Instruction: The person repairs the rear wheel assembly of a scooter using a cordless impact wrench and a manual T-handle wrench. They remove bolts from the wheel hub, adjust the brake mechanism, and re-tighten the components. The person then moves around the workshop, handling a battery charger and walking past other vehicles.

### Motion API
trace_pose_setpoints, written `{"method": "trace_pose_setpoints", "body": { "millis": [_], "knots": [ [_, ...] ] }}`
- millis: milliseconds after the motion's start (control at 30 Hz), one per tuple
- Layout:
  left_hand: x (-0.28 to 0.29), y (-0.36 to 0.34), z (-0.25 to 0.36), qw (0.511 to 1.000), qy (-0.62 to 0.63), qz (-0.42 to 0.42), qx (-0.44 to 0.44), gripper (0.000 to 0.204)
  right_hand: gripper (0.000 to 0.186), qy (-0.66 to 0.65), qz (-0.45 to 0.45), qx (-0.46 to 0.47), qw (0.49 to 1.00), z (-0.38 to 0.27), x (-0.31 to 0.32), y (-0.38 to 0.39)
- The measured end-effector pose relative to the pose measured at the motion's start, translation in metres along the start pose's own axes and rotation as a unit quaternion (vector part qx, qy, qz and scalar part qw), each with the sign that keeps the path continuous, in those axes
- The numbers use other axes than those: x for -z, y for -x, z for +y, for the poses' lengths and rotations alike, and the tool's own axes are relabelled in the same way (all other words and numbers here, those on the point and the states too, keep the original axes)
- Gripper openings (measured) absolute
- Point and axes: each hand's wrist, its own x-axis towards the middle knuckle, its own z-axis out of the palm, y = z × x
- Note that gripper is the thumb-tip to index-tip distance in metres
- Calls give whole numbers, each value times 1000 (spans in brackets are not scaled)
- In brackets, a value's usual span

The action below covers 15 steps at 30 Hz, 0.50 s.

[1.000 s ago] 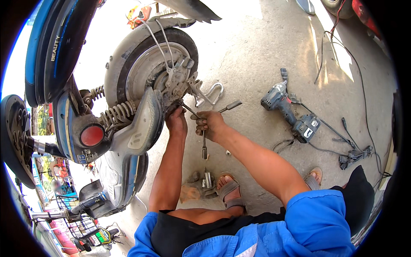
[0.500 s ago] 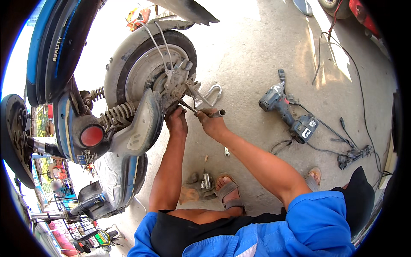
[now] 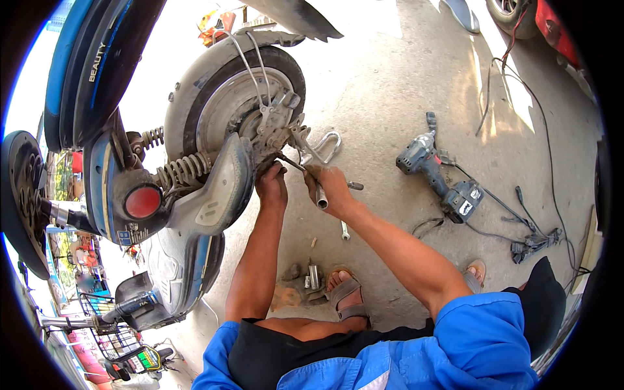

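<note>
An electric scooter's rear wheel point(image 3: 218, 107) stands in front of me on the left, with a dusty axle and bracket area point(image 3: 273, 133) facing me. My right hand point(image 3: 333, 188) is closed around a metal socket wrench point(image 3: 321, 197) with several arms. One arm points toward the axle area, a hollow end hangs below my fingers, and another end sticks out to the right. Just under the axle, my left hand point(image 3: 273, 190) has its fingers curled up by the wrench's tip. Whatever those fingers grip is hidden.
A cordless impact wrench point(image 3: 432, 166) lies on the concrete to the right, near tangled black cables point(image 3: 536, 244). A small spanner point(image 3: 345, 229) rests below my right hand. Metal sockets point(image 3: 314, 277) lie by my sandalled foot. A coil spring point(image 3: 182, 171) and a grey side panel point(image 3: 221, 188) flank the wheel.
The socket wrench has turned in my right hand: its hollow end has swung down toward me, and another end now shows at the right. My left hand stays under the axle.
</note>
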Motion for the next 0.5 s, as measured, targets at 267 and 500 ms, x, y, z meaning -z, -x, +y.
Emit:
{"method": "trace_pose_setpoints", "body": {
  "millis": [267, 500],
  "knots": [
    [4, -2, -4, 1000, 22, 22, -2, 23, 5, 70, -30, 29, 997, -9, 9, -8],
    [6, -3, -6, 1000, 22, 16, 5, 20, 5, 109, -36, 7, 993, -21, 16, -13]
  ]
}}
